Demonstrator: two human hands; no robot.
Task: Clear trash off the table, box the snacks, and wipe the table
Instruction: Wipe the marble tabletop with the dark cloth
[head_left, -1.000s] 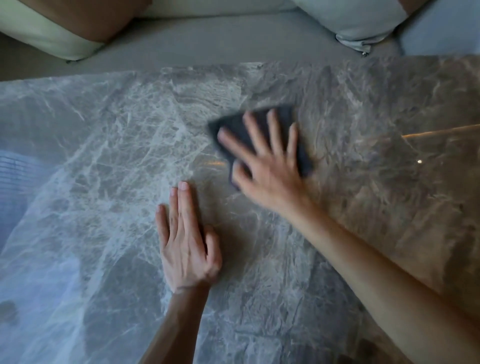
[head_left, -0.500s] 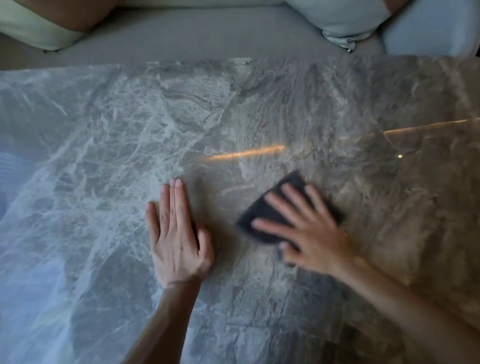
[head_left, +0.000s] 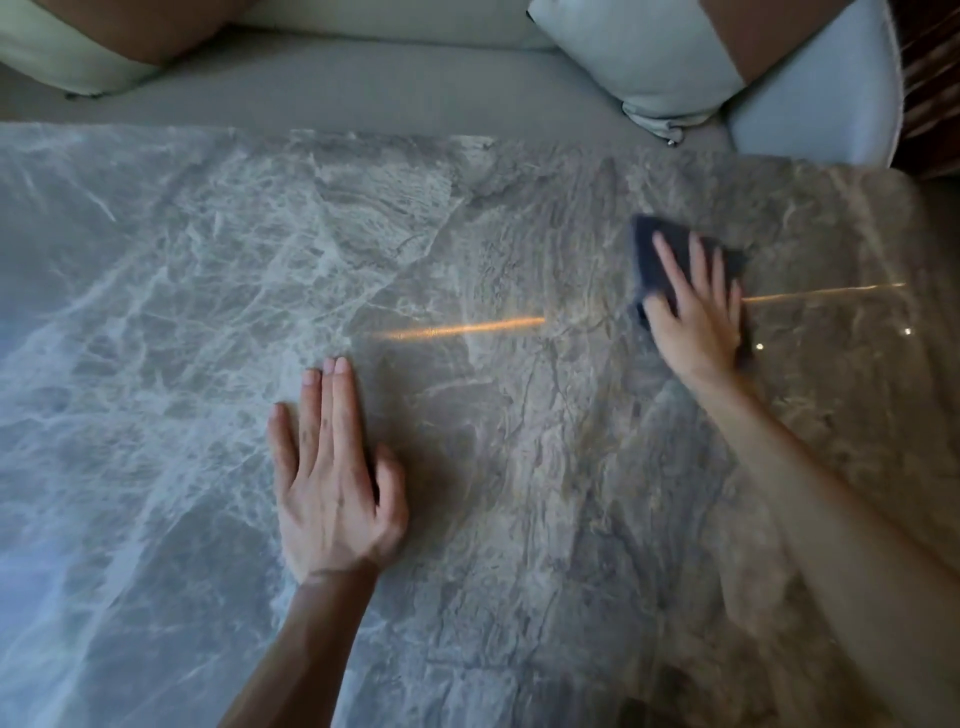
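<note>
One dark cloth (head_left: 655, 254) lies flat on the table (head_left: 467, 519), toward the far right part of the top and short of both the far edge and the right edge. The cloth is charcoal to navy in colour, matte, soft-looking and roughly four-sided, with one corner pointing away from the person. Its outline is slightly blurred, so the weave cannot be made out.

The right hand (head_left: 698, 327) presses down on the cloth with the palm flat and the fingers (head_left: 670, 265) spread and extended; it pins the fabric to the surface rather than gripping it. Cloth shows beyond the fingertips and along the thumb side of the hand. The bare right forearm runs from the wrist toward the lower right corner of the view.

The left hand (head_left: 332, 483) rests flat on the bare table top, well apart from the cloth, nearer the person and to the left. Its fingers are straight and close together, the thumb lies alongside, and it holds nothing.

The table top is polished stone, grey-brown with pale branching veins, and rectangular with a straight far edge. The surface is glossy: a thin orange streak of reflected light (head_left: 483, 327) crosses it between the two hands, and a second streak continues to the right of the cloth.

Beyond the far edge stands a sofa (head_left: 363, 88) with a smooth grey seat. A pale cushion (head_left: 639, 57) with a piped edge sits on it at the right.
</note>
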